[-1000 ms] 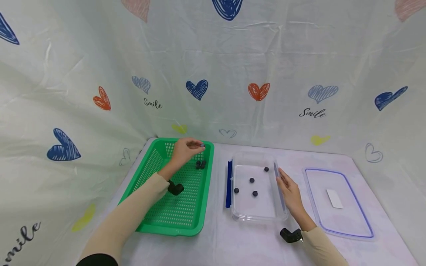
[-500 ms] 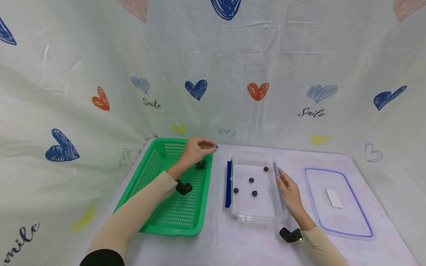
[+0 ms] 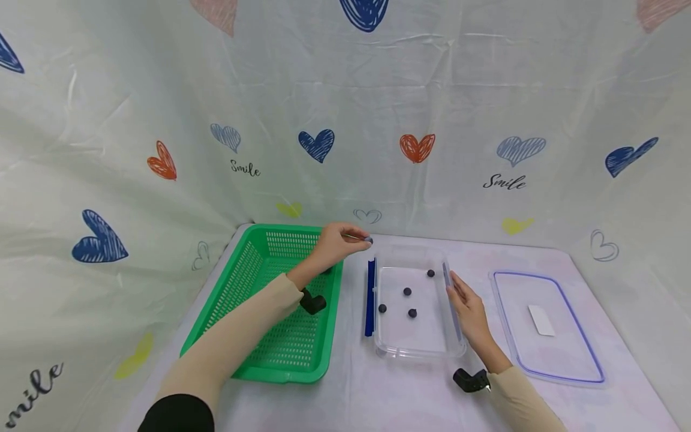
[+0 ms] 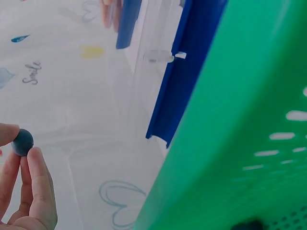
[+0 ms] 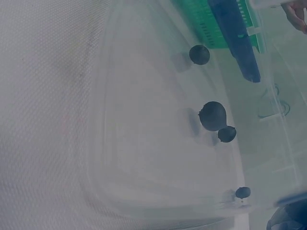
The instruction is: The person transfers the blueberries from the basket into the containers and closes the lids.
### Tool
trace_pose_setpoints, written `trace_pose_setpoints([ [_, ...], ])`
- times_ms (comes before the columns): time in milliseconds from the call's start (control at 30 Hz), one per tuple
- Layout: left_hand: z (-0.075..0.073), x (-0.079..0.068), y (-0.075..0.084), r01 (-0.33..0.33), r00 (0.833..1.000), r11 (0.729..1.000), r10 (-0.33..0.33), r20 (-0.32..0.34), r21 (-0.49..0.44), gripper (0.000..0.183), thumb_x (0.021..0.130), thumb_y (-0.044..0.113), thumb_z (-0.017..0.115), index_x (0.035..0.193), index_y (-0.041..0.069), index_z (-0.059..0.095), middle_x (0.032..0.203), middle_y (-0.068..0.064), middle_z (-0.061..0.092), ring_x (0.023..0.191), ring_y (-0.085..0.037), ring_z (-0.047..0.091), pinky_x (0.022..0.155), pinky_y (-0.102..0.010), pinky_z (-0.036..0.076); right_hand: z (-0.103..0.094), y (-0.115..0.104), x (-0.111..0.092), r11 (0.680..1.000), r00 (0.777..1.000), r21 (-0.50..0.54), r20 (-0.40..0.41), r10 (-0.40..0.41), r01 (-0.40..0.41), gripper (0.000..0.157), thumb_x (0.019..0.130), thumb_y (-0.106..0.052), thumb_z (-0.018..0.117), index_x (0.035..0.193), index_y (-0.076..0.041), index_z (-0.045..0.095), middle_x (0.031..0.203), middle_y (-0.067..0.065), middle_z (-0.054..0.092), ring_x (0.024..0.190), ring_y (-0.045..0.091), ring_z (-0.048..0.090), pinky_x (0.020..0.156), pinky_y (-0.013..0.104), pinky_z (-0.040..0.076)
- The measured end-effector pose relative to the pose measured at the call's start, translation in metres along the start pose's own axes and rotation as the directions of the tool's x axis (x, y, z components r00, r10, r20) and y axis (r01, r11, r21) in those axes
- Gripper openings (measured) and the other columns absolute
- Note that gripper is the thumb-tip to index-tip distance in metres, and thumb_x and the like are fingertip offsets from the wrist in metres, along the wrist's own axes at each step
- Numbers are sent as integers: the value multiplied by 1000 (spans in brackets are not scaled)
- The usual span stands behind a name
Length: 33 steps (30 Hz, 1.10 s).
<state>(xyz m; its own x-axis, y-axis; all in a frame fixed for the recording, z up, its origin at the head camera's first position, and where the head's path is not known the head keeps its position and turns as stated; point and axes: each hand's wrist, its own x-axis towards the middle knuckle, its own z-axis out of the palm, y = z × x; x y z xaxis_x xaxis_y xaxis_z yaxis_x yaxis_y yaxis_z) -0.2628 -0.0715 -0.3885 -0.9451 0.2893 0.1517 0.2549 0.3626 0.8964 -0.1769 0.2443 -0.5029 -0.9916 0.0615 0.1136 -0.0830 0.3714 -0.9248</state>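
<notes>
My left hand (image 3: 337, 245) pinches a blueberry (image 4: 22, 143) between thumb and fingertips. It is just past the right rim of the green basket (image 3: 283, 363), with the forearm stretched across that basket. Dark berries in the basket are mostly hidden under this wrist. To the right, a clear plastic box (image 3: 421, 353) with blue side latches stands uncovered. Several blueberries (image 3: 407, 291) lie spread over its bottom; the right wrist view shows them through the clear wall. Along the box's right side rests my right hand (image 3: 471, 312), its fingers fairly straight against the latch.
A clear lid (image 3: 574, 354) with a blue seal lies flat at the right, a white label (image 3: 541, 321) on it. The box's left latch (image 3: 370, 298) folds outward toward the basket. Behind the table hangs a curtain (image 3: 367, 108) printed with hearts.
My left hand has moved right with the blueberry, from above the basket's far right corner to past its rim. The right hand has stayed at the box.
</notes>
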Motion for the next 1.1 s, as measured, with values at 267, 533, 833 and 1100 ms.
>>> trace_pose_setpoints([
  [267, 15, 4, 5, 4, 999, 999, -6, 40, 49, 17, 87, 17, 80, 101, 10, 78, 98, -2, 73, 87, -15, 70, 76, -30, 58, 0, -2, -1, 1000, 1000, 1, 4, 16, -16, 56, 108, -28, 48, 154, 1, 32, 156, 23, 32, 141, 36, 34, 107, 39, 33],
  [533, 28, 6, 8, -12, 993, 997, 2, 115, 80, 16, 87, 13, 80, 101, 7, 77, 97, -3, 73, 87, -15, 70, 76, -27, 57, -1, -4, -1, 1000, 1000, 5, -1, -6, 6, 55, 108, -25, 48, 153, 2, 33, 154, 24, 33, 141, 37, 35, 106, 30, 34],
  [833, 37, 6, 6, -48, 982, 994, 28, 189, 102, 14, 87, 13, 79, 99, 7, 78, 96, -2, 74, 87, -13, 70, 74, -24, 57, -1, -2, 1, 1000, 1000, 0, -5, -6, 6, 55, 108, -26, 48, 153, 1, 33, 154, 24, 34, 140, 37, 37, 106, 33, 35],
  [1100, 41, 7, 2, -36, 978, 996, 18, 207, 85, 14, 87, 13, 79, 99, 7, 78, 97, -2, 74, 86, -12, 70, 74, -24, 58, 0, 0, 0, 1000, 1000, -8, -5, 4, -4, 55, 108, -26, 48, 154, 0, 34, 155, 23, 34, 140, 36, 37, 106, 35, 35],
])
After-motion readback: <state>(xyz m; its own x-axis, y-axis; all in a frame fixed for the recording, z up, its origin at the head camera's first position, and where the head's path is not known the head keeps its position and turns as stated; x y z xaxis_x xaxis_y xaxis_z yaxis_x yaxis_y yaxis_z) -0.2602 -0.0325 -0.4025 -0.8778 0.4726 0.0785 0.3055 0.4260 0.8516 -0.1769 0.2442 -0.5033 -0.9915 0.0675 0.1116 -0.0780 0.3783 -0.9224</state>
